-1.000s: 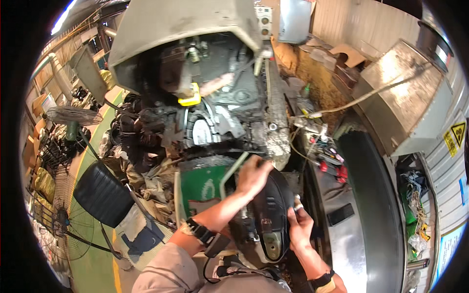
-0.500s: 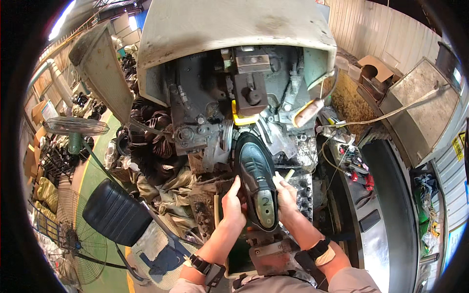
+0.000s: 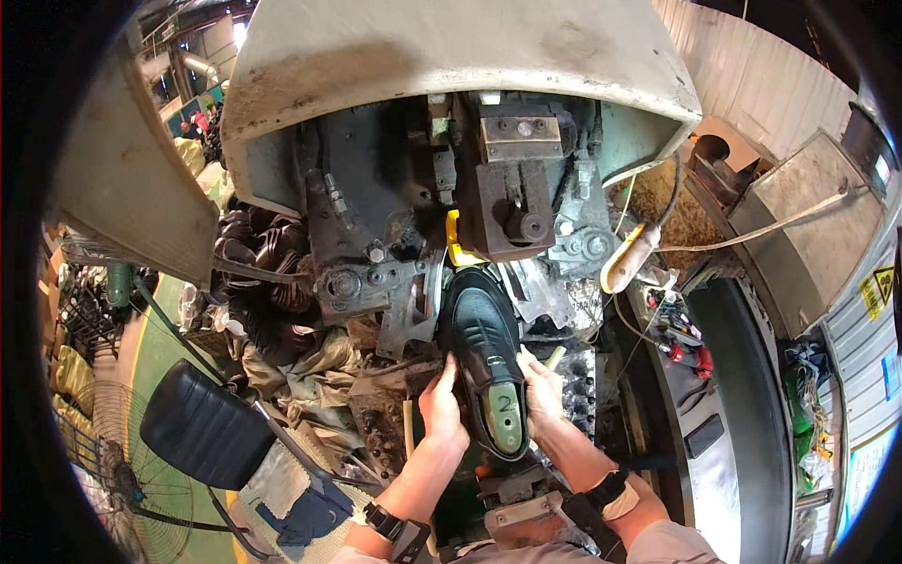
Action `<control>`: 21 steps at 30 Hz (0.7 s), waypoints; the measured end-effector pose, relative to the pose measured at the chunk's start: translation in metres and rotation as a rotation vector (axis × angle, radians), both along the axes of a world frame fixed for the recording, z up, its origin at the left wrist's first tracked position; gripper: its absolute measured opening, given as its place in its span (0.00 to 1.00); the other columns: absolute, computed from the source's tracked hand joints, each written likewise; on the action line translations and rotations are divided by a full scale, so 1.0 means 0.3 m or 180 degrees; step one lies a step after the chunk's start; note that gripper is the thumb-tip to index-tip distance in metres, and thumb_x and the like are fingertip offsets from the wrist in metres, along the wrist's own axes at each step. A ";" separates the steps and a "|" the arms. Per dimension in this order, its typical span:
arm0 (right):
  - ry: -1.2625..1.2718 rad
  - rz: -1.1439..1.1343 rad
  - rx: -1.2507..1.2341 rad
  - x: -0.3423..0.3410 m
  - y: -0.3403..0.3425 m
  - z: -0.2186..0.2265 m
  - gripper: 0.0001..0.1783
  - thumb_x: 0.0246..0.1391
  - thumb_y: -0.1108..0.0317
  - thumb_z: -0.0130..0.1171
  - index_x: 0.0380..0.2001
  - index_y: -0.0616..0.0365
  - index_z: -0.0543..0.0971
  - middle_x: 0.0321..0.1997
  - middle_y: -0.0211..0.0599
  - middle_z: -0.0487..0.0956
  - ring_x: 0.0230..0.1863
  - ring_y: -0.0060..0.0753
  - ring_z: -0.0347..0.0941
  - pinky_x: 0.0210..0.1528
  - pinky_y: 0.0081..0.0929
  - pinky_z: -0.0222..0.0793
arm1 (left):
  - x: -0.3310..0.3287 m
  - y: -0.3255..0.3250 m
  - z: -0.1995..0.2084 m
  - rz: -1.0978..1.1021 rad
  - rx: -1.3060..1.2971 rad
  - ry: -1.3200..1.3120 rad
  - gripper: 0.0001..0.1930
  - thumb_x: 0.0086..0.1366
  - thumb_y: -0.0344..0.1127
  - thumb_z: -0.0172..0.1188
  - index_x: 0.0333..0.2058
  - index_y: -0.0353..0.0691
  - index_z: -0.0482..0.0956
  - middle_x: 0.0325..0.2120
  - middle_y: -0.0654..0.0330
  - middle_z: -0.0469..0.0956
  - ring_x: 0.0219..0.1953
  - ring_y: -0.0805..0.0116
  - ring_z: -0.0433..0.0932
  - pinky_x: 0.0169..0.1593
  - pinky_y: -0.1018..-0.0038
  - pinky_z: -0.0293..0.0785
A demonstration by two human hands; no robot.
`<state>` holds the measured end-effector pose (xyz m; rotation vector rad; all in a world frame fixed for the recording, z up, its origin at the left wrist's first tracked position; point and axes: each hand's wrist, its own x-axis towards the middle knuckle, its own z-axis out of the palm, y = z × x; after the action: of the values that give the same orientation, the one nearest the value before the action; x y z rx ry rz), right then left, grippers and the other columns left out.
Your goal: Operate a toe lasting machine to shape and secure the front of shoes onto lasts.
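A black lace-up leather shoe [image 3: 481,324] points away from me, with a green shoe last [image 3: 507,434] filling its heel opening. My left hand [image 3: 442,406] is closed along its left side near the heel. My right hand [image 3: 543,393] grips the opposite side, thumb on top; both hands' undersides are hidden. The toe reaches in between the metal side plates of a machine, the left plate [image 3: 411,315] and the right plate [image 3: 537,293]. A yellow bracket [image 3: 458,240] hangs just above the toe; whether they touch I cannot tell.
The machine's pale hood [image 3: 451,47] overhangs the work. A handle-like piece [image 3: 629,258] hangs on a cable at right, above a bench with red-handled tools [image 3: 695,357] and a phone-like black slab [image 3: 704,434]. A black chair [image 3: 202,423] and dark shoes [image 3: 268,268] are at left.
The view has shifted, so the machine looks larger and closer. Both hands stay on the shoe, whose toe remains at the machine's plates beneath the yellow bracket.
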<state>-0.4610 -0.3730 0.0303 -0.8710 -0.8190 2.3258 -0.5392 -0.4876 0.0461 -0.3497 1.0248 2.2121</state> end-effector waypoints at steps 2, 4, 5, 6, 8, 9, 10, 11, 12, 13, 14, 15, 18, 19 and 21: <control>-0.0032 -0.0043 0.0010 -0.001 0.003 -0.009 0.10 0.64 0.70 0.59 0.46 0.62 0.81 0.40 0.29 0.83 0.37 0.22 0.78 0.41 0.23 0.76 | 0.002 0.005 -0.017 0.0066 -0.0125 -0.0014 0.18 0.68 0.44 0.65 0.43 0.32 0.81 0.39 0.59 0.83 0.38 0.69 0.80 0.43 0.70 0.77; -0.0055 -0.0086 -0.0026 -0.005 0.007 -0.027 0.10 0.64 0.71 0.59 0.46 0.62 0.81 0.40 0.29 0.83 0.37 0.22 0.78 0.41 0.24 0.76 | 0.006 0.017 -0.040 0.0092 -0.0206 0.0004 0.17 0.68 0.44 0.65 0.42 0.32 0.81 0.39 0.60 0.82 0.37 0.70 0.80 0.43 0.70 0.77; -0.0075 -0.0117 0.0012 -0.009 0.010 -0.038 0.10 0.64 0.71 0.59 0.46 0.62 0.81 0.40 0.29 0.83 0.37 0.23 0.78 0.42 0.24 0.76 | 0.008 0.026 -0.053 0.0266 -0.0273 0.0102 0.16 0.69 0.43 0.64 0.40 0.32 0.81 0.37 0.60 0.82 0.37 0.70 0.79 0.43 0.71 0.76; -0.0065 -0.0100 0.0037 -0.014 0.014 -0.050 0.09 0.64 0.72 0.58 0.46 0.62 0.81 0.40 0.29 0.83 0.38 0.23 0.79 0.42 0.24 0.76 | 0.008 0.034 -0.067 0.0424 -0.0356 0.0207 0.15 0.70 0.42 0.63 0.38 0.32 0.80 0.36 0.61 0.82 0.36 0.71 0.78 0.42 0.71 0.76; 0.0030 -0.0105 0.0030 -0.024 0.022 -0.077 0.10 0.64 0.72 0.58 0.47 0.62 0.80 0.41 0.30 0.83 0.38 0.23 0.79 0.43 0.24 0.76 | 0.006 0.050 -0.096 0.0581 -0.0342 0.0337 0.14 0.71 0.41 0.62 0.37 0.33 0.80 0.35 0.62 0.82 0.35 0.72 0.78 0.42 0.72 0.75; 0.0060 -0.0063 -0.0003 -0.029 0.028 -0.090 0.10 0.64 0.73 0.57 0.48 0.62 0.80 0.42 0.30 0.83 0.39 0.24 0.79 0.43 0.23 0.76 | 0.004 0.057 -0.109 0.0694 -0.0358 0.0395 0.13 0.71 0.40 0.62 0.35 0.34 0.80 0.34 0.62 0.81 0.34 0.72 0.77 0.42 0.73 0.74; 0.0151 -0.0056 0.0040 -0.034 0.033 -0.104 0.10 0.64 0.73 0.57 0.48 0.62 0.80 0.42 0.30 0.83 0.39 0.24 0.79 0.43 0.23 0.76 | 0.002 0.064 -0.124 0.0726 -0.0284 0.0474 0.13 0.72 0.40 0.61 0.33 0.35 0.81 0.32 0.64 0.81 0.33 0.73 0.77 0.40 0.74 0.74; 0.0204 -0.0064 0.0054 -0.036 0.036 -0.116 0.12 0.64 0.73 0.58 0.49 0.62 0.80 0.43 0.30 0.83 0.39 0.24 0.79 0.44 0.23 0.76 | 0.000 0.066 -0.137 0.0765 -0.0333 0.0433 0.13 0.72 0.40 0.61 0.33 0.35 0.81 0.32 0.64 0.81 0.33 0.73 0.77 0.40 0.74 0.74; 0.0250 -0.0048 0.0024 -0.040 0.042 -0.126 0.13 0.64 0.73 0.58 0.51 0.62 0.79 0.43 0.30 0.83 0.40 0.24 0.79 0.44 0.23 0.76 | -0.004 0.070 -0.149 0.0747 -0.0282 0.0446 0.13 0.72 0.40 0.61 0.32 0.36 0.81 0.32 0.64 0.81 0.32 0.74 0.77 0.39 0.74 0.74; 0.0251 -0.0063 0.0069 -0.041 0.045 -0.134 0.13 0.64 0.73 0.58 0.51 0.62 0.79 0.43 0.30 0.83 0.40 0.24 0.79 0.44 0.23 0.76 | -0.007 0.071 -0.160 0.0715 -0.0149 0.0511 0.13 0.72 0.40 0.61 0.32 0.36 0.81 0.31 0.64 0.81 0.31 0.74 0.77 0.38 0.75 0.74; 0.0317 -0.0033 0.0104 -0.043 0.048 -0.140 0.14 0.64 0.73 0.58 0.53 0.62 0.78 0.44 0.31 0.83 0.41 0.24 0.79 0.44 0.23 0.76 | -0.011 0.072 -0.169 0.0738 -0.0239 0.0453 0.13 0.72 0.40 0.61 0.32 0.36 0.81 0.31 0.64 0.81 0.31 0.74 0.77 0.38 0.75 0.74; 0.0382 -0.0003 0.0136 -0.044 0.050 -0.145 0.16 0.65 0.73 0.58 0.54 0.62 0.78 0.45 0.31 0.83 0.41 0.23 0.79 0.45 0.23 0.76 | -0.014 0.072 -0.179 0.0699 -0.0227 0.0544 0.13 0.72 0.42 0.60 0.36 0.35 0.81 0.33 0.63 0.82 0.33 0.72 0.78 0.39 0.74 0.75; 0.0509 -0.0005 0.0174 -0.047 0.053 -0.148 0.18 0.65 0.72 0.59 0.56 0.62 0.76 0.46 0.32 0.82 0.42 0.23 0.79 0.45 0.23 0.76 | -0.021 0.071 -0.201 0.0623 -0.0213 0.0642 0.15 0.72 0.43 0.59 0.40 0.35 0.82 0.35 0.62 0.83 0.35 0.71 0.80 0.41 0.73 0.76; 0.0430 -0.0067 0.0207 -0.048 0.054 -0.148 0.18 0.65 0.72 0.59 0.56 0.62 0.76 0.46 0.32 0.82 0.42 0.23 0.79 0.45 0.23 0.76 | -0.023 0.073 -0.207 0.0567 -0.0216 0.0584 0.15 0.72 0.43 0.59 0.40 0.35 0.82 0.35 0.62 0.83 0.35 0.71 0.80 0.41 0.74 0.76; 0.0543 -0.0021 0.0254 -0.050 0.054 -0.146 0.19 0.65 0.72 0.58 0.58 0.61 0.74 0.47 0.33 0.82 0.41 0.23 0.79 0.45 0.22 0.76 | -0.026 0.079 -0.216 0.0659 -0.0196 0.0578 0.13 0.72 0.42 0.60 0.34 0.37 0.81 0.32 0.64 0.82 0.32 0.73 0.78 0.38 0.75 0.75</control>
<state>-0.4761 -0.3568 -0.0134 -0.6307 -0.8281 2.3071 -0.5470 -0.4638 -0.0187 -0.2978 1.2025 2.4370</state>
